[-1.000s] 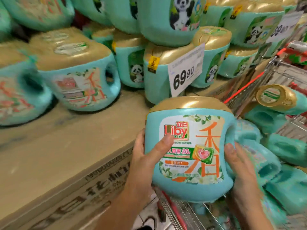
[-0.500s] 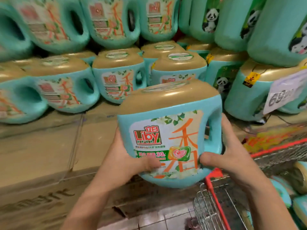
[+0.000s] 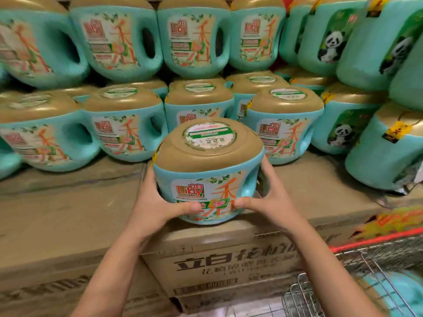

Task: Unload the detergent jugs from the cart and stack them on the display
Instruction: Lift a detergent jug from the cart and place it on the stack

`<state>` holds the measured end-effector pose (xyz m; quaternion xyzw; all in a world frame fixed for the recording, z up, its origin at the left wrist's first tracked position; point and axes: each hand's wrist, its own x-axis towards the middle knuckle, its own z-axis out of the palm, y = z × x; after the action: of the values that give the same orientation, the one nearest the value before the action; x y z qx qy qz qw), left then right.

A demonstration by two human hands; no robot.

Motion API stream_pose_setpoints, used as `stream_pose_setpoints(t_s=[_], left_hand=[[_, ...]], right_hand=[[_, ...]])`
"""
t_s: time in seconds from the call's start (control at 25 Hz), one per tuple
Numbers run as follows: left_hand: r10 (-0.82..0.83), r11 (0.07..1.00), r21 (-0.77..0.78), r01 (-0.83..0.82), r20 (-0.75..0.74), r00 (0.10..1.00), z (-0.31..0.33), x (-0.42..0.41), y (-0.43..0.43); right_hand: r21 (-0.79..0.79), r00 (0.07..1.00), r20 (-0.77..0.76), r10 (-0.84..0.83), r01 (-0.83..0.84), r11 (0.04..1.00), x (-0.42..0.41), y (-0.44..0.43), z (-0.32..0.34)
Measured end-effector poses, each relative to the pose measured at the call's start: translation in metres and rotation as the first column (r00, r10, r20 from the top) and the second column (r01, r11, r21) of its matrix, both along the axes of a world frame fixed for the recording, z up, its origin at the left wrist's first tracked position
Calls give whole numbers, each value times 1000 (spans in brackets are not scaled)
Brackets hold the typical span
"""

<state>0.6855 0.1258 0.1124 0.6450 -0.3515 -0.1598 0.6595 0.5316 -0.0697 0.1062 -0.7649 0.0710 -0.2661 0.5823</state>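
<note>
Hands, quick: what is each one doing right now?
Left hand: closed on the Liby detergent jug, thumb across the label.
Right hand: closed on the same jug, at its handle side.

Shop: stacked detergent jugs (image 3: pixel 123 124) on cartons (image 3: pixel 229 266), wire cart (image 3: pixel 375 266).

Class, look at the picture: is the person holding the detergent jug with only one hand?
No: the left hand and right hand both grip the jug.
</note>
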Motion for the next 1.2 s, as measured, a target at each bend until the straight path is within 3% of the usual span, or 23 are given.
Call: stream_pose_setpoints(t_s=[0.12, 0.36, 0.48, 0.6, 0.88, 1.12, 1.2], left_hand=[[30, 999, -22, -29, 21, 999, -7, 10, -8], [87, 992, -85, -93, -77, 993, -19, 23, -30], [171, 985, -26, -172, -37, 984, -19, 24, -41], [228, 974, 7, -228, 10, 974, -15, 24, -53], [465, 861, 133, -492, 187, 865, -17, 18, -65], [462, 881, 88, -466, 62, 885, -15, 11, -63], [493, 862, 83, -499, 87, 866, -12, 6, -60]], right_hand=[[15, 998, -39, -55, 56, 998, 8, -5, -4], [-95, 974, -127, -185, 174, 980, 31, -18, -1], [-115, 979, -83, -185, 174, 978, 42, -32, 3], [-4, 962, -35, -269, 269, 963, 50, -28, -6], [-137, 901, -91, -424, 410, 902, 58, -27, -17], [-77, 893, -117, -434, 428, 900, 53, -21, -16], [-40, 884, -119, -452, 451, 892, 49, -19, -14]])
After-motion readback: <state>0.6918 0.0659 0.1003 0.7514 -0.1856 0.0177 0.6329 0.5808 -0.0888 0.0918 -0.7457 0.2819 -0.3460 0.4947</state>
